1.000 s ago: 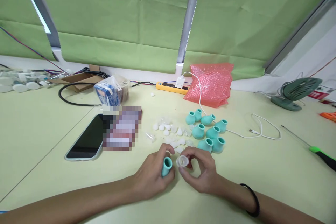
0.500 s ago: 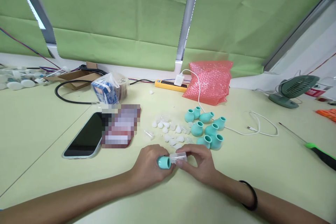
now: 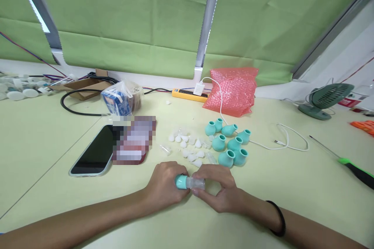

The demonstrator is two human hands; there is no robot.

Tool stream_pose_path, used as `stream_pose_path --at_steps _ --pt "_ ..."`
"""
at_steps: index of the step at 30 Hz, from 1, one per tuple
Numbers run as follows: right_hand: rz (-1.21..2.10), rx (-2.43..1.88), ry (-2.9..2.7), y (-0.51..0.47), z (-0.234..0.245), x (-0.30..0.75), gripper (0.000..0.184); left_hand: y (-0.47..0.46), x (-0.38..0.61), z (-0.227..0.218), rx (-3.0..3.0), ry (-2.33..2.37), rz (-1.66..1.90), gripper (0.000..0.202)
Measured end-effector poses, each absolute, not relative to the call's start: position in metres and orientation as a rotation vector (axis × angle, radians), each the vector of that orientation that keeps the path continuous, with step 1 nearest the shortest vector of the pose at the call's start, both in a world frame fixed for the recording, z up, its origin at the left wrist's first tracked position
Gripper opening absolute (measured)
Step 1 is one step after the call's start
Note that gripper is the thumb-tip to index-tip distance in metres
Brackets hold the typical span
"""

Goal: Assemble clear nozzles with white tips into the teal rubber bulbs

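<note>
The window at the back is covered by a green blind (image 3: 128, 11). Below it, a pale yellow-green table (image 3: 52, 140) fills the foreground. A red bubble-wrap bag (image 3: 233, 93) is propped near the sill. Farther left, a blue package (image 3: 118, 102) is wrapped in clear plastic, its printing too small to be read. In front of it, a dark-screened phone (image 3: 92, 153) is laid beside a red-edged phone (image 3: 146, 155), whose screen is blurred into blocks.

Near the table's front edge, a teal bulb (image 3: 181, 181) is gripped in the closed left hand (image 3: 166, 183). A clear tube (image 3: 196, 183) is pinched between the right hand's (image 3: 220, 186) thumb and fingers. Half a second ago the bulb's mouth could be seen; now it is covered by the tube, lined up end to end. How far the tube is inserted cannot be told. Beyond the hands, eight more teal bulbs (image 3: 226, 158) are clustered beside small white pieces (image 3: 198, 143).
</note>
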State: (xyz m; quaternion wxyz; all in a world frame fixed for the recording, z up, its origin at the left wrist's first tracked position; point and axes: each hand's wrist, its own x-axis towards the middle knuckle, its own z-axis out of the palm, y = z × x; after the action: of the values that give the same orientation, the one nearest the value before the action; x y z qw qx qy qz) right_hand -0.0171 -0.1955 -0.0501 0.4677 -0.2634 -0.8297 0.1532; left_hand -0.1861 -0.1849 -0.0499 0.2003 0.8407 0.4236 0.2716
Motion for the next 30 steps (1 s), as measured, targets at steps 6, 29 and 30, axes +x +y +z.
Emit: stream_pose_path --at_steps 6,29,30 --pt "0.283 -0.717 -2.07 -0.197 -0.054 -0.017 0.014 -0.186 -0.186 -0.053 2.396 1.18 0.836 0.007" --pt "0.33 -0.762 -2.046 -0.195 -0.046 -0.017 0.009 -0.186 -0.187 -0.04 2.147 1.129 0.809 0.019" --pt "0.322 -0.747 -2.057 -0.196 -0.047 -0.017 0.011 -0.187 -0.186 -0.04 2.199 1.144 0.762 0.02"
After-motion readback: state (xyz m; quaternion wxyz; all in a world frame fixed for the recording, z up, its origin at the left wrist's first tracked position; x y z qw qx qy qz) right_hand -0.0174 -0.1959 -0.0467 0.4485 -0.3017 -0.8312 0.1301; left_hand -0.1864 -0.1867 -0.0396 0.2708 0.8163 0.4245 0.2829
